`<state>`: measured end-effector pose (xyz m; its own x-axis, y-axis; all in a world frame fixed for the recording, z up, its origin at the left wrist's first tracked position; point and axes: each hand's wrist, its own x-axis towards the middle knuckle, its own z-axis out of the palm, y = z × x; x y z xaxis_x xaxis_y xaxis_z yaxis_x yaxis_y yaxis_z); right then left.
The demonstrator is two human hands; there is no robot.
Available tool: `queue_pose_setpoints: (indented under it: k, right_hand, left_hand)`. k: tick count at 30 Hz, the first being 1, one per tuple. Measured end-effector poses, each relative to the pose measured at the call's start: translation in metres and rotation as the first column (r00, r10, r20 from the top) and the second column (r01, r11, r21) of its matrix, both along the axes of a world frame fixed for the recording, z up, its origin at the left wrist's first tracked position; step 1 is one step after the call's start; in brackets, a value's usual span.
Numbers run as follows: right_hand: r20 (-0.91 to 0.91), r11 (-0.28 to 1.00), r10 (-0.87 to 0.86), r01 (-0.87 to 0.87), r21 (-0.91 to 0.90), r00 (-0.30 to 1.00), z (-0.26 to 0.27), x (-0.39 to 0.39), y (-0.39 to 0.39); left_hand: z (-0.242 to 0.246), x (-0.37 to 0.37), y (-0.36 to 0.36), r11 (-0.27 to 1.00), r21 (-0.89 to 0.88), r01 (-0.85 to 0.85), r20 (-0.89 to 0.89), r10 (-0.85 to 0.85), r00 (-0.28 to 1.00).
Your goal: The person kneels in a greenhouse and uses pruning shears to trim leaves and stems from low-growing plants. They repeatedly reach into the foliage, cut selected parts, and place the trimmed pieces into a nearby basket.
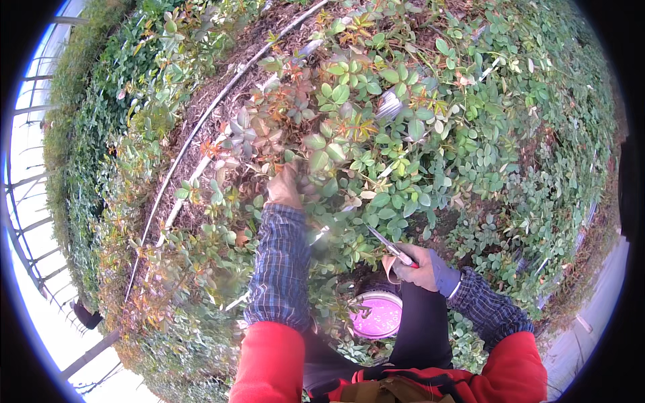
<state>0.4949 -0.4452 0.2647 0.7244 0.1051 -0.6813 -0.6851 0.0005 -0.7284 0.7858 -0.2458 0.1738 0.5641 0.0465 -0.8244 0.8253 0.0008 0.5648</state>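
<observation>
My left hand point(283, 187) reaches forward into the rose bushes point(335, 146), beside reddish young shoots. Leaves hide its fingers, so what they hold or touch cannot be made out. In my right hand point(422, 268), which wears a pale glove with a blue-grey cuff, is a small metal cutting tool point(390, 244) with red on its handle. The narrow pointed end of the tool faces up and left, close to green leaves. Below that hand, near my dark-trousered leg, sits a round pink container point(378, 317) with a pale rim and specks on its surface.
A thin pale hose or pipe point(194, 133) curves along the mulched soil point(201, 113) on the left. Dense foliage point(504, 141) spreads to the right, with a pale path point(587, 322) past it. Greenhouse framing point(38, 211) stands along the left rim.
</observation>
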Motion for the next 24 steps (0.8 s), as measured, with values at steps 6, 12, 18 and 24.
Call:
queue_pose_setpoints:
  k: [6, 12, 18, 24]
  right_hand:
    - [-0.018, 0.999, -0.04, 0.04, -0.032, 0.999, 0.051, 0.026, -0.101]
    - [0.114, 0.988, -0.023, 0.04, -0.147, 0.993, 0.131, 0.146, -0.17]
    - [0.383, 0.839, 0.4, -0.165, -0.519, 0.832, 0.187, 0.305, -0.17]
    - [0.178, 0.471, 0.761, -0.343, -0.813, 0.624, 0.191, 0.393, -0.133]
  left_hand:
    - [-0.086, 0.017, 0.063, 0.64, 0.534, 0.553, 0.134, -0.71, 0.692]
    - [-0.028, 0.02, 0.007, 0.847, 0.385, 0.366, 0.16, -0.452, 0.877]
    - [-0.065, 0.003, 0.032, 0.986, 0.065, 0.152, 0.258, -0.164, 0.952]
    - [-0.061, 0.014, 0.034, 0.99, -0.12, -0.075, -0.212, 0.048, 0.976]
